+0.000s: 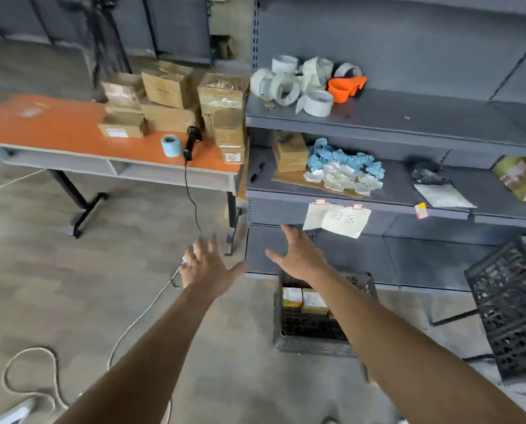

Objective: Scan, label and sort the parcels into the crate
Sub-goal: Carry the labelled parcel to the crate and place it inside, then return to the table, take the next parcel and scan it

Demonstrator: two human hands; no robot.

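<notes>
Both arms are stretched out in front of the person, left hand (pixel 208 264) and right hand (pixel 298 255) spread wide with fingers straight, neither holding anything. The right forearm passes over the black crate (pixel 313 347) on the floor at the foot of the shelf (pixel 408 117), and a few labelled boxes (pixel 304 296) lie inside at its far end. The waiting parcels (pixel 169 96) are stacked on the far right of the orange table (pixel 41 123), well apart from both hands, so this looks like the reach for the next one. It is best to take a box off the top of the pile with both hands so nothing below tips, then turn its barcode up beside the scanner (pixel 191 140) and the blue label roll (pixel 171 145), which stand just in front of the stack. The scanner cord (pixel 191 197) hangs off the table edge right in the approach path, and a pale cable (pixel 133 325) loops across the floor, both likely snags. On the shelf sit tape rolls (pixel 289 84), an orange dispenser (pixel 344 87) and crumpled paper (pixel 344 169), and a second crate (pixel 512 304) is tipped at the right.
</notes>
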